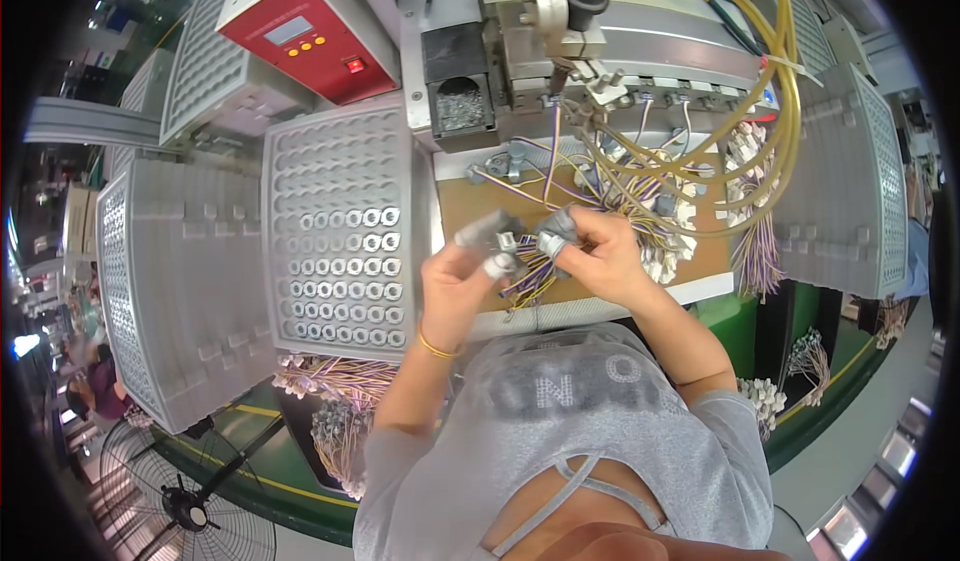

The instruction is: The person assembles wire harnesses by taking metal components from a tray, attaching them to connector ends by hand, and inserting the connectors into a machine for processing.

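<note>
Both hands meet over a brown work board [490, 197], with grey covers on several fingertips. My left hand [458, 271], slightly blurred, closes its thumb and fingers about a small pale wire connector [508, 242]. Close beside it, my right hand [600, 256] pinches a bunch of purple, yellow and white wires [530, 283], thumb against fingers. The exact grip on each wire is hidden by the fingertips. More wire harnesses [640, 201] with white and grey connectors lie heaped beyond and to the right of my right hand.
On the left, a plastic tray [285, 186] holds rows of round metal parts [345, 289]. Behind it stands a red control box [320, 41]. A metal machine [640, 51] with looping yellow hoses [790, 91] spans the back. Stacked trays [840, 181] flank the right; a fan [185, 506] stands lower left.
</note>
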Motion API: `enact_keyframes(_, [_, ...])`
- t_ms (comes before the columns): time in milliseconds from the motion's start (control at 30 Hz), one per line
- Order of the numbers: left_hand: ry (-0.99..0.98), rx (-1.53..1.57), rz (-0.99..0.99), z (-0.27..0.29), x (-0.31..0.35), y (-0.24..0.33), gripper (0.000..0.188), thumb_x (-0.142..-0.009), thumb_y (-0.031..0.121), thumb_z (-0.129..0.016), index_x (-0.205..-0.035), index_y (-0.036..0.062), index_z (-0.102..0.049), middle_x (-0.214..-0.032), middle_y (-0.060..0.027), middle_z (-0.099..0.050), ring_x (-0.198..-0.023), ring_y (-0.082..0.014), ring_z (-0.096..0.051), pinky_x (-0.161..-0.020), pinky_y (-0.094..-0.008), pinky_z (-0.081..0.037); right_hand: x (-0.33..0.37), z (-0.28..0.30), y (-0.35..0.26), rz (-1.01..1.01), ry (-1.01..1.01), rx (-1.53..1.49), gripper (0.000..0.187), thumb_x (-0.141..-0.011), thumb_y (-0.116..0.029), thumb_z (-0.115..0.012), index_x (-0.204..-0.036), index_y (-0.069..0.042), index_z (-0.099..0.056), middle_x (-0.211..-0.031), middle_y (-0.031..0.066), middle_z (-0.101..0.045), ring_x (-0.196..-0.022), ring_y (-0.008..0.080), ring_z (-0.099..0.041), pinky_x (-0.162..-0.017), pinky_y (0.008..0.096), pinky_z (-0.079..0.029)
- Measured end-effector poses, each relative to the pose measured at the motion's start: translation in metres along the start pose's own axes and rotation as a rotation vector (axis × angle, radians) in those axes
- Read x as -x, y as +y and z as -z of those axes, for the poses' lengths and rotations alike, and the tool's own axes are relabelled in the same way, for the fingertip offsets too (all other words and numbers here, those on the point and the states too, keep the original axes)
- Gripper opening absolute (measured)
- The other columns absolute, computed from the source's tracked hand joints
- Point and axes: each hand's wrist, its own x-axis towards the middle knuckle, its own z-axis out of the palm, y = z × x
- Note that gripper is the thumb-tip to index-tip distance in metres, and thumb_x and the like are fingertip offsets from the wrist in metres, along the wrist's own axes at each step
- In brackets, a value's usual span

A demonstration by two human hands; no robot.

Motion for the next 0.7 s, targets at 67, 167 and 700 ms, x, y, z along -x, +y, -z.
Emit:
enact_keyframes(67, [-0.052, 0.025, 0.030, -0.009, 0.000, -0.001, 0.040, -0.077, -0.003, -0.059, -0.115, -0.0035, -0.047, -0.104, -0.0095, -0.057, -0.080, -0.0104, -0.056, -0.056, -0.0199, -0.047, 0.003, 0.004, -0.003, -0.040, 0.013, -0.125, 0.008, -0.076, -0.006, -0.059, -0.072, 0.000, -0.055, -0.061, -0.0031, -0.051, -0.054, 0.0015, -0.043, -0.046, 0.0187, -0.035])
enact_keyframes(167, [-0.073, 0.014, 0.020, -0.016, -0.002, 0.002, 0.041, -0.077, -0.002, -0.059, -0.116, -0.0044, -0.047, -0.105, -0.0100, -0.057, -0.081, -0.0107, -0.056, -0.057, -0.0207, -0.048, 0.006, 0.008, -0.004, -0.077, 0.022, -0.175, 0.009, -0.075, -0.006, -0.059, -0.071, -0.001, -0.054, -0.060, -0.0035, -0.051, -0.053, 0.0012, -0.042, -0.045, 0.0186, -0.034])
enact_keyframes(700, [-0.201, -0.079, -0.194, -0.029, 0.000, 0.005, 0.037, -0.077, -0.002, -0.059, -0.112, -0.0071, -0.049, -0.109, -0.0180, -0.055, -0.085, -0.0165, -0.057, -0.061, -0.0241, -0.049, 0.013, 0.023, 0.003, -0.028, -0.042, -0.053, 0.002, -0.070, -0.001, -0.058, -0.070, 0.000, -0.056, -0.063, -0.0010, -0.053, -0.055, 0.0031, -0.045, -0.048, 0.0185, -0.037])
